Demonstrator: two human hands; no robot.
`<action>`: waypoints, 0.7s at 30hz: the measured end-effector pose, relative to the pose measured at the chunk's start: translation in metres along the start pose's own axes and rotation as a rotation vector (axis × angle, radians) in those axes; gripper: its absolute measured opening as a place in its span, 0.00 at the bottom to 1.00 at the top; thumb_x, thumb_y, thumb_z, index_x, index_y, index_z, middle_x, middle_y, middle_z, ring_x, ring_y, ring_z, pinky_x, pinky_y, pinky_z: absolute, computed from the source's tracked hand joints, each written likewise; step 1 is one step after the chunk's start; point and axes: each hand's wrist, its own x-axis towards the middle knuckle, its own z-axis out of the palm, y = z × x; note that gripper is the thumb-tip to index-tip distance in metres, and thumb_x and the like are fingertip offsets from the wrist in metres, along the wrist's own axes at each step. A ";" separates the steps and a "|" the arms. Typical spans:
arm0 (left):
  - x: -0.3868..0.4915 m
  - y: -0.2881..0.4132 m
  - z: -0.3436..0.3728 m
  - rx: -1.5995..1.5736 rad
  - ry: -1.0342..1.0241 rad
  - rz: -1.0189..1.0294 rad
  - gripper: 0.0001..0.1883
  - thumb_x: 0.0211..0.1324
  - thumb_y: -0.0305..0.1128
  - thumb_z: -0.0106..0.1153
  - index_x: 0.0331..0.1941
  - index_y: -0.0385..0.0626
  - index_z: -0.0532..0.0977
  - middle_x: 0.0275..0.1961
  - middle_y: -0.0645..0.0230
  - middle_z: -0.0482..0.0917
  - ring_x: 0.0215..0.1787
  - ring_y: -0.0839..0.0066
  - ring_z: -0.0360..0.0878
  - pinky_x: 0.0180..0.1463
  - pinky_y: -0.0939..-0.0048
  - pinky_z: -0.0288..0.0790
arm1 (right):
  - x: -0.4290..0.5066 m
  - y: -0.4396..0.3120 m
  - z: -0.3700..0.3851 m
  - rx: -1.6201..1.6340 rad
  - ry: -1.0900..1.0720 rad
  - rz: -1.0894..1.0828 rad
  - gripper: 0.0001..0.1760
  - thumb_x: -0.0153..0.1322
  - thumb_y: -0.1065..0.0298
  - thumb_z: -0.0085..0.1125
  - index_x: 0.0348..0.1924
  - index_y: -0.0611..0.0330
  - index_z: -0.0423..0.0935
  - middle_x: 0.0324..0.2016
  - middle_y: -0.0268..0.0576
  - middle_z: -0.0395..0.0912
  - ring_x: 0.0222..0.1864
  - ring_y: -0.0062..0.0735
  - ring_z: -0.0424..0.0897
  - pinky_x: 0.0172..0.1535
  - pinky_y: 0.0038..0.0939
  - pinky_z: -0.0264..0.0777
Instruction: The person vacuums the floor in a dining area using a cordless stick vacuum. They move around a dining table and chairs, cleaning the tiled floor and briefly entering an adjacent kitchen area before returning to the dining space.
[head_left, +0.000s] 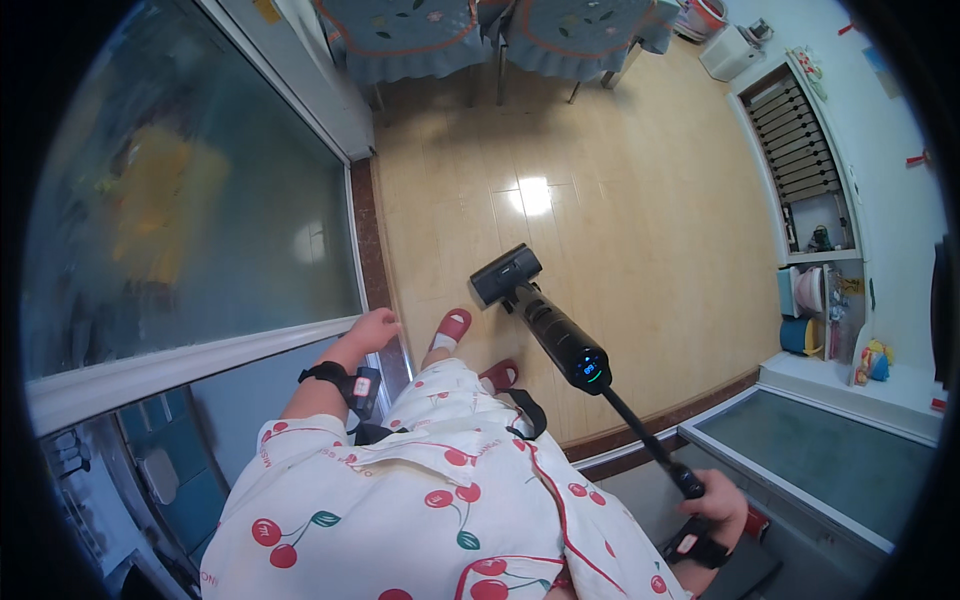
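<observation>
A black cordless wet-dry floor cleaner (559, 334) slants across the wood-look floor (637, 187). My right hand (721, 501) is closed around its handle at the lower right. Its roller head rests on the floor just beyond my feet, and a small display glows on the body. My left hand (377, 328) hangs by the glass door's frame at the left, fingers loosely bent and holding nothing. Each wrist carries a strapped black device. Red slippers (453, 325) are on my feet.
A sliding glass door (225, 225) stands at the left, another glass panel (817, 457) at the lower right. Cloth-covered chairs (420, 45) are at the top. A white box (730, 54) sits at the upper right, near shelves holding toys (875, 361) along the right wall.
</observation>
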 end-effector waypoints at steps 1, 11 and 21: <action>0.000 -0.006 -0.003 -0.033 -0.011 -0.034 0.20 0.51 0.41 0.57 0.43 0.38 0.73 0.40 0.55 0.79 0.40 0.63 0.78 0.43 0.67 0.71 | -0.001 -0.008 -0.014 -0.009 0.022 0.018 0.15 0.47 0.68 0.67 0.21 0.66 0.71 0.15 0.37 0.69 0.19 0.24 0.71 0.24 0.27 0.65; -0.010 -0.098 -0.022 -0.051 -0.020 -0.197 0.22 0.52 0.41 0.56 0.46 0.37 0.73 0.44 0.54 0.78 0.46 0.62 0.77 0.49 0.67 0.70 | 0.102 -0.118 0.018 0.021 -0.020 -0.034 0.10 0.53 0.70 0.60 0.24 0.64 0.72 0.13 0.37 0.71 0.16 0.25 0.71 0.22 0.27 0.65; -0.036 -0.125 -0.080 -0.045 0.064 -0.183 0.20 0.51 0.41 0.57 0.46 0.41 0.73 0.37 0.56 0.80 0.40 0.64 0.78 0.45 0.68 0.71 | 0.258 -0.259 0.121 0.008 0.130 -0.407 0.23 0.53 0.63 0.60 0.38 0.68 0.73 0.31 0.60 0.77 0.36 0.53 0.77 0.40 0.39 0.71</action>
